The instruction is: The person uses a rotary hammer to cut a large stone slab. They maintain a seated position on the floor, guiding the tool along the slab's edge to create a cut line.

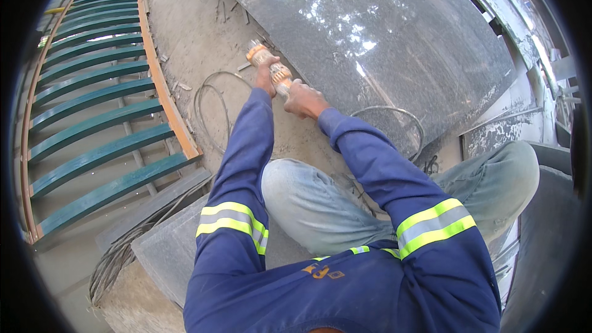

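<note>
Power tool: an orange and pale, dusty hand tool (282,76) slants above the ground beside the near-left edge of the slab, its orange-rimmed end pointing up and to the left, away from the person.
Left hand: the left hand (265,79) is curled against the left side of the tool, gripping it just behind the front end; some of its fingers are hidden.
Right hand: the right hand (304,100) is closed around the rear end of the tool, nearest the body.
Slab: a large, dark, polished slab (401,74) lies to the right, bright reflections on its surface.
Cable: a thin grey cable (198,102) loops over the dusty ground (185,37) left of the hands; another loop (422,132) curves over the slab.
Slatted frame: green slats (95,103) run between orange-brown rails (159,77) at far left.
Clothing: blue sleeves (251,132) with yellow-and-silver bands (233,219), above faded jeans (314,200).
</note>
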Demonstrator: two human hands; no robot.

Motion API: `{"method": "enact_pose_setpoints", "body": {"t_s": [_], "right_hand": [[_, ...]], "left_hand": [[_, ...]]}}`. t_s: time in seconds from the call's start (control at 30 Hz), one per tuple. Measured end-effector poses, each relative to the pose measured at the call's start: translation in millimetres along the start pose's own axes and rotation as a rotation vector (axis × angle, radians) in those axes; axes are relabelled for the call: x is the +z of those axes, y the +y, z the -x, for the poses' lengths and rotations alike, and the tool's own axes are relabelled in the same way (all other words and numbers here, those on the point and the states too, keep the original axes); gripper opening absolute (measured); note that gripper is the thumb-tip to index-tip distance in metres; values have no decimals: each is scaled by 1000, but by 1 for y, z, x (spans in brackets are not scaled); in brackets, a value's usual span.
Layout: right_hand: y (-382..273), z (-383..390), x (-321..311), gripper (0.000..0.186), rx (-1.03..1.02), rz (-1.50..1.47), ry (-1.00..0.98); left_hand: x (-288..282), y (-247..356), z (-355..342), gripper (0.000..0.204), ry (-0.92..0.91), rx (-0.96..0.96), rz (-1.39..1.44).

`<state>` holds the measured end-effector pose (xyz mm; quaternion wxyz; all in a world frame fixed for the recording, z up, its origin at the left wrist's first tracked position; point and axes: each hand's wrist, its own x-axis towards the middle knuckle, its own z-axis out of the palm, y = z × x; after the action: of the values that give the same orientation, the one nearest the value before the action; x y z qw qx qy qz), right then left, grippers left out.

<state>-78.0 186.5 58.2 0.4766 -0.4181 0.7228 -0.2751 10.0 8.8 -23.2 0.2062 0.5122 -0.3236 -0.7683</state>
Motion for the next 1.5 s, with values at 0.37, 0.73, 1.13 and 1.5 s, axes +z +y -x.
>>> {"method": "enact_pose_setpoints", "body": {"t_s": [0.37,0.73,1.13,1.5], "right_hand": [[13,7,30,38,-96,173,68],[-10,-12,-4,36,-80,138,141],[0,2,6,38,-61,132,123],[6,3,7,38,-81,85,139]], "left_hand": [[-9,-15,36,28,74,87,123],[26,24,12,26,17,122,75],[23,14,25,26,-19,101,50],[23,12,24,30,-20,87,8]]}}
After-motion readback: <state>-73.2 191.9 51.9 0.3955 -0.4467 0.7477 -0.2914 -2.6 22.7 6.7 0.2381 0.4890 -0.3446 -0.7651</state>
